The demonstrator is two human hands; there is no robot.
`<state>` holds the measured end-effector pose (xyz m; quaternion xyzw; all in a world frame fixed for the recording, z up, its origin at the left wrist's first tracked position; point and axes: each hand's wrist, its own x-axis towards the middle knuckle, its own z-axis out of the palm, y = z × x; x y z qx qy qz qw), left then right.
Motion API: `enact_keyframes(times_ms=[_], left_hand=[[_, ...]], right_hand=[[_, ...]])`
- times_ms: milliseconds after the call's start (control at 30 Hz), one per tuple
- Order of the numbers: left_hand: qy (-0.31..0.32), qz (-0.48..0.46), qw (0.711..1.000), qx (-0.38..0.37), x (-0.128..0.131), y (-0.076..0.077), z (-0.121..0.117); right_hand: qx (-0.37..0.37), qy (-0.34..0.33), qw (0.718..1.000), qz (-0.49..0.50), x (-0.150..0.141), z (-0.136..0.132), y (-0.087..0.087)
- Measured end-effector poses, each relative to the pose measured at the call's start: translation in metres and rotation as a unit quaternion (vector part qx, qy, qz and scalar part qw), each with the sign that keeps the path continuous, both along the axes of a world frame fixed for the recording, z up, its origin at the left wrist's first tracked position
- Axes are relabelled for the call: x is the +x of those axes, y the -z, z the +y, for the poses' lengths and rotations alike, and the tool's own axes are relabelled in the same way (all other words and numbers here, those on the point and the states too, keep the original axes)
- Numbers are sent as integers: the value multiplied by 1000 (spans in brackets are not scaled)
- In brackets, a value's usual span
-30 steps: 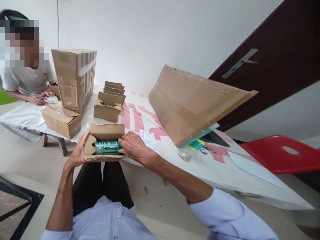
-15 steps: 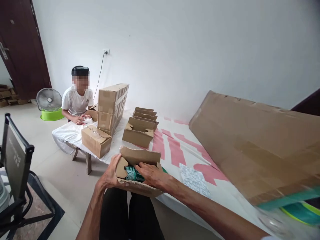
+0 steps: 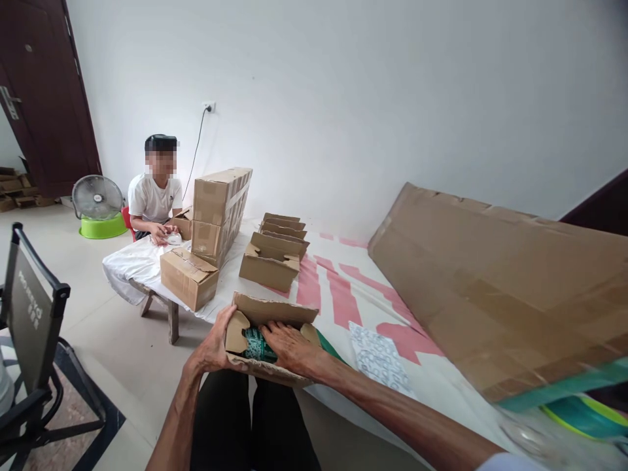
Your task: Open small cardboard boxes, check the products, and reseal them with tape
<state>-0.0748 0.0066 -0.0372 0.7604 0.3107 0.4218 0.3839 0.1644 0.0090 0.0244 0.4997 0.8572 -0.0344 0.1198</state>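
Above my lap, at the table's near edge, is a small cardboard box [image 3: 277, 309] with its top flaps raised. My left hand [image 3: 214, 345] grips the box's left end, thumb and fingers closed on the cardboard. Inside lies a green and white patterned item [image 3: 254, 344]; its kind cannot be made out. Flat on top of that item rests my right hand [image 3: 290, 347], fingers stretched out and reaching into the box. It hides the item's right part. Something green [image 3: 330, 345] shows beyond the box's right end.
Open cardboard boxes [image 3: 269, 265] stand in a row on the cloth-covered table [image 3: 314, 392]. Left of them are a closed box [image 3: 189, 278] and stacked boxes [image 3: 209, 199]. A bubble-wrap-like sheet [image 3: 380, 356] and a large cardboard piece [image 3: 500, 281] lie right. Another person [image 3: 154, 196] sits far left.
My right hand has shifted slightly left over the green patterned item, its fingers flatter. My left hand stays on the box. The view has moved slightly.
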Motion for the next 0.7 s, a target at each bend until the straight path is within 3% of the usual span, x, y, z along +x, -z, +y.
enact_keyframes(times_ms=[267, 533, 700], left_hand=[[2, 1, 1000, -13, 1, -1, 1], [1, -25, 999, -21, 4, 4, 4], [12, -55, 998, -43, 2, 8, 10]], right_hand=[[-44, 29, 998, -17, -8, 1, -6], [-60, 63, 996, 29, 1, -6, -1], [-54, 72, 993, 80, 7, -11, -26]])
